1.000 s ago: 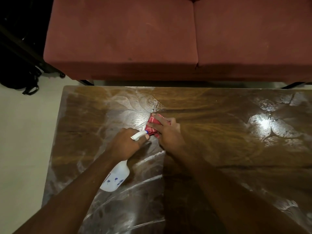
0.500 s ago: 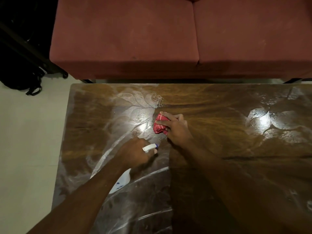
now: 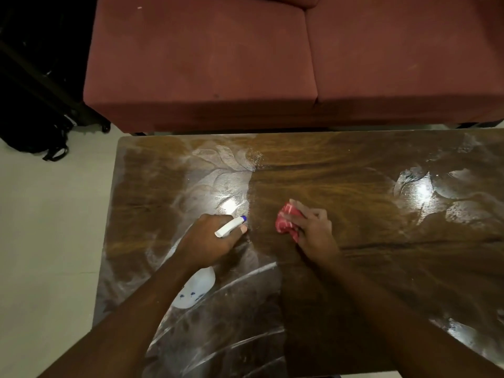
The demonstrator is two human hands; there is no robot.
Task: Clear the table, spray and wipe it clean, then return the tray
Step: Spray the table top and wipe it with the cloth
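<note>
A dark wooden table point(image 3: 341, 173) fills the view, streaked with wet spray film on its left half and far right. My left hand point(image 3: 210, 238) grips a white spray bottle point(image 3: 196, 289) by the neck, its nozzle with a blue tip pointing right. My right hand point(image 3: 313, 233) presses a crumpled red cloth point(image 3: 285, 223) flat on the tabletop, just right of the nozzle. No tray is in view.
A dark red sofa point(image 3: 272, 64) stands right behind the table's far edge. A black bag point(image 3: 35, 132) lies on the pale floor at the back left. Pale floor point(image 3: 49, 227) runs along the table's left side.
My right hand has dragged the red cloth to the right and toward me across the tabletop. My left hand with the bottle has pulled back toward me.
</note>
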